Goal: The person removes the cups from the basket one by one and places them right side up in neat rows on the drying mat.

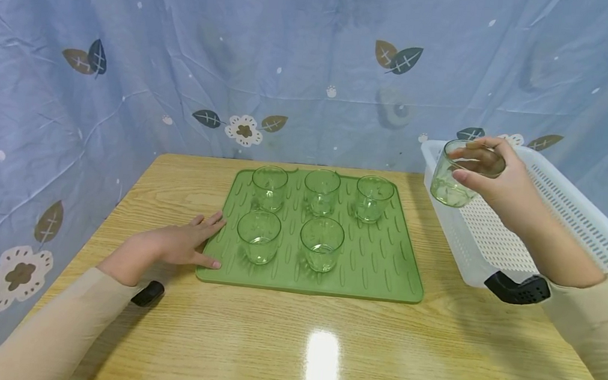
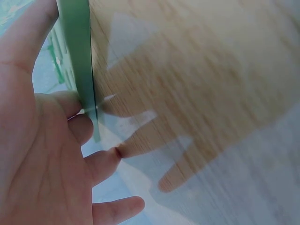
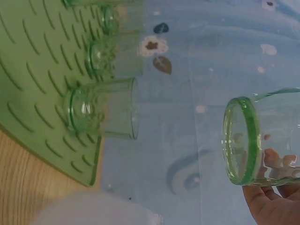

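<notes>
My right hand (image 1: 516,187) grips a pale green drinking glass (image 1: 453,188) near its rim, thumb on one side and fingers on the other. The glass is held up over the near-left part of a white basket, slightly tilted, and its thick base (image 3: 241,140) shows in the right wrist view. With fingers spread, my left hand (image 1: 182,244) rests at the left edge of a green ridged mat (image 1: 372,280). Matching glasses stand upright on the mat: three in a back row, including a back-right glass (image 1: 372,203), and two in front, including a front-left glass (image 1: 258,240).
The white perforated basket (image 1: 571,171) stands on the table's right side, beyond a strip of wood beside the mat. A blue patterned curtain (image 1: 314,70) hangs behind and left of the wooden table (image 1: 247,342). The mat's front right carries no glass.
</notes>
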Demonstrator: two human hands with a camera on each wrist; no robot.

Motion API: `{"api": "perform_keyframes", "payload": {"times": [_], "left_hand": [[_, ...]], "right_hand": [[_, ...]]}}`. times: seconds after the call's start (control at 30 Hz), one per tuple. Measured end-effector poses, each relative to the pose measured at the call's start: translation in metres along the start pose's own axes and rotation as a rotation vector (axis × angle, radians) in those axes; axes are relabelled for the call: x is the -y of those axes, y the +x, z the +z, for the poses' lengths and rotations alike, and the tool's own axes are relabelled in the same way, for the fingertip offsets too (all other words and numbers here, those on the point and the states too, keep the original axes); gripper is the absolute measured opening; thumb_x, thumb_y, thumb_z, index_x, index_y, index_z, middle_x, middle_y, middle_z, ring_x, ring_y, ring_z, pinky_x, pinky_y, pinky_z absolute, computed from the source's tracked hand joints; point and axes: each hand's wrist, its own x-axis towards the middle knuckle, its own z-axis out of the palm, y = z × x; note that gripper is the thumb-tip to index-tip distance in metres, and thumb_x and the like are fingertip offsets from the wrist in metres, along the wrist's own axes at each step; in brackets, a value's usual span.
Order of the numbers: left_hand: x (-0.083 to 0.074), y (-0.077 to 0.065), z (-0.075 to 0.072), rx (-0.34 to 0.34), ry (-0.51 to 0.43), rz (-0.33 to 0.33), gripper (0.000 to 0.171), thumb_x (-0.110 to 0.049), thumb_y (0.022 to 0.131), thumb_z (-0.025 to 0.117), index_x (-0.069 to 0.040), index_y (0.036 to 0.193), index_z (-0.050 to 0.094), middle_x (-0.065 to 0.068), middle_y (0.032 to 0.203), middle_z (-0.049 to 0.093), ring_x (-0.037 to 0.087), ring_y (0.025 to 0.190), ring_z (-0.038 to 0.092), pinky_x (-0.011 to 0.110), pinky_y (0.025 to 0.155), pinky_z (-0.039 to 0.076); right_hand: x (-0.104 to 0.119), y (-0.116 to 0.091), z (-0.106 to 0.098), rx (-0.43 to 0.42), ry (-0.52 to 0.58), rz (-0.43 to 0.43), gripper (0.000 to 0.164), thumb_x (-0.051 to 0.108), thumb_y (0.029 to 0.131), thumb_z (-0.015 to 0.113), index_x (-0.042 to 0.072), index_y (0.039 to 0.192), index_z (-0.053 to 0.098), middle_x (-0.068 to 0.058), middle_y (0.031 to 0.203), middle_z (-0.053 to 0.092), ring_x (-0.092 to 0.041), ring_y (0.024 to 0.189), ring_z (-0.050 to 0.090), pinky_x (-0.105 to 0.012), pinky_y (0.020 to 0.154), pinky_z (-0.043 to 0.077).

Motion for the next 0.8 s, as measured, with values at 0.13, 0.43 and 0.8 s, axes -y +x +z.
{"api": "perform_keyframes", "payload": {"times": [0.13,0.43,0.8], "left_hand": [[0.000,0.001,0.000,0.003,-0.002,-0.004,0.106,-0.063,0.094,0.062,-0.003,0.165,0.012,0.017,0.170,-0.005,0.053,0.150,0.002,0.079,0.108,0.020],[-0.001,0.001,-0.001,0.002,0.001,-0.004,0.105,-0.063,0.094,0.062,-0.003,0.165,0.012,0.018,0.170,-0.004,0.053,0.150,0.002,0.079,0.108,0.021],[-0.002,-0.001,0.000,-0.006,-0.015,0.005,0.105,-0.062,0.094,0.063,-0.003,0.164,0.013,0.018,0.170,-0.004,0.053,0.150,0.000,0.079,0.109,0.020]], "right_hand": [[0.004,-0.002,0.008,-0.021,0.100,-0.031,0.040,0.005,0.100,0.065,0.021,0.133,0.050,0.014,0.120,0.066,-0.002,0.110,0.062,-0.012,0.085,0.048],[0.005,-0.003,0.026,0.004,0.160,-0.046,0.044,0.000,0.099,0.065,0.024,0.134,0.056,0.012,0.117,0.067,-0.006,0.112,0.059,-0.014,0.088,0.047],[0.002,-0.007,0.056,0.083,0.261,-0.026,0.048,-0.005,0.095,0.068,0.020,0.134,0.052,0.010,0.121,0.066,-0.010,0.112,0.059,-0.015,0.086,0.052]]}}
